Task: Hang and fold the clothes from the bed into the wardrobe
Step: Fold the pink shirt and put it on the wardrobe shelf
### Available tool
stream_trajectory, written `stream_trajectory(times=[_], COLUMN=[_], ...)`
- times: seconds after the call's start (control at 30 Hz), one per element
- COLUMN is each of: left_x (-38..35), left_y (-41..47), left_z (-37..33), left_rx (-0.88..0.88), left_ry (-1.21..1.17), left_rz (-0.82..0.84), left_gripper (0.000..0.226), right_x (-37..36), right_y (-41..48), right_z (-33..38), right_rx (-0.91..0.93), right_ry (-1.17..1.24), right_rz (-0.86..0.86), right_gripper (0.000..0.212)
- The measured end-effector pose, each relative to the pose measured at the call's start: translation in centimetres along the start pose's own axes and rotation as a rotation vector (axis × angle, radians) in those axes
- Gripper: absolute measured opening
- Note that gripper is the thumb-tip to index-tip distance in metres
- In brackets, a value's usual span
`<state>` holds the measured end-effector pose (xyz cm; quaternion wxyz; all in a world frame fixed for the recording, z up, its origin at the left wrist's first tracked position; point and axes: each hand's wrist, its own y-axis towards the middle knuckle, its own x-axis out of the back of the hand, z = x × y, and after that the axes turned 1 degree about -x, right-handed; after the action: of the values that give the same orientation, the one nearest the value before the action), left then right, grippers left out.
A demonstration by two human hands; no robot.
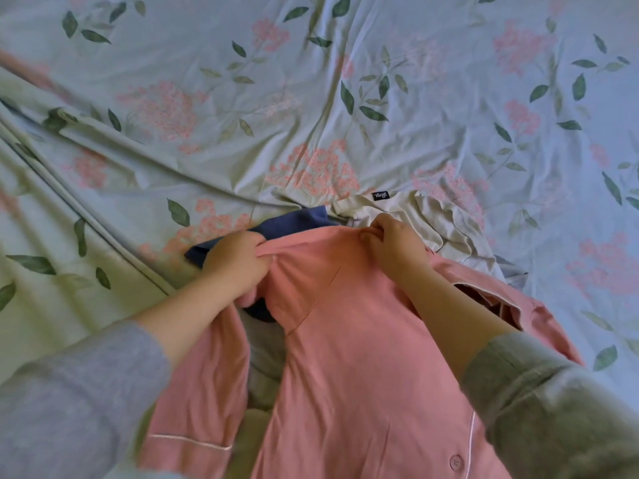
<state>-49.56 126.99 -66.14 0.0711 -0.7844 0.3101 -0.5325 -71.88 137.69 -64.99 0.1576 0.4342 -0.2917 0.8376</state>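
Floral bed sheet [311, 98], 2 hands, left hand [235, 261], right hand [394, 247], pinching pink shirt [345, 340] top edge

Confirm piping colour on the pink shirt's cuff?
White piping on the pink pyjama shirt, clearest in the head view, lower left.

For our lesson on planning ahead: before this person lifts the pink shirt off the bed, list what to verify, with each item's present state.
1. Left hand grips the top edge of the pink shirt: ok.
2. Right hand pinches the same edge: ok.
3. Shirt free of the blue garment: not ok, it overlaps it.
4. Shirt clear of the cream garment: cannot tell.
5. Lower hem untwisted: cannot tell, out of view.
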Motion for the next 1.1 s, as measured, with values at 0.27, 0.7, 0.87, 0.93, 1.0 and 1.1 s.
stream_trajectory(times=[0.27,0.7,0.87,0.93,1.0,1.1], left_x=[-1.8,-8.3,-11.8,-12.5,-13.0,-13.4], left_y=[-2.0,-19.7,-25.1,-26.2,-26.9,-27.7], left_z=[0.5,4.9,7.6,8.0,8.3,8.4], left_rx=[0.036,0.160,0.226,0.202,0.182,0.144], left_ry=[0.241,-0.389,-0.460,-0.482,-0.477,-0.453], left_rz=[-0.091,0.084,0.150,0.111,0.083,0.081], left_gripper=[0.046,0.010,0.008,0.010,0.016,0.038], right_x=[-1.6,-5.0,-8.7,-10.1,-11.5,-13.1], right_y=[-0.6,-16.4,-19.2,-19.4,-19.5,-20.0], right_z=[-0.3,1.4,2.2,2.5,2.7,3.0], right_rx=[-0.015,0.180,0.194,0.172,0.156,0.147], right_ry=[-0.072,0.143,0.037,0.026,-0.005,-0.075], right_rz=[-0.037,0.081,0.270,0.289,0.302,0.330], right_gripper=[0.028,0.022,0.022,0.023,0.026,0.035])
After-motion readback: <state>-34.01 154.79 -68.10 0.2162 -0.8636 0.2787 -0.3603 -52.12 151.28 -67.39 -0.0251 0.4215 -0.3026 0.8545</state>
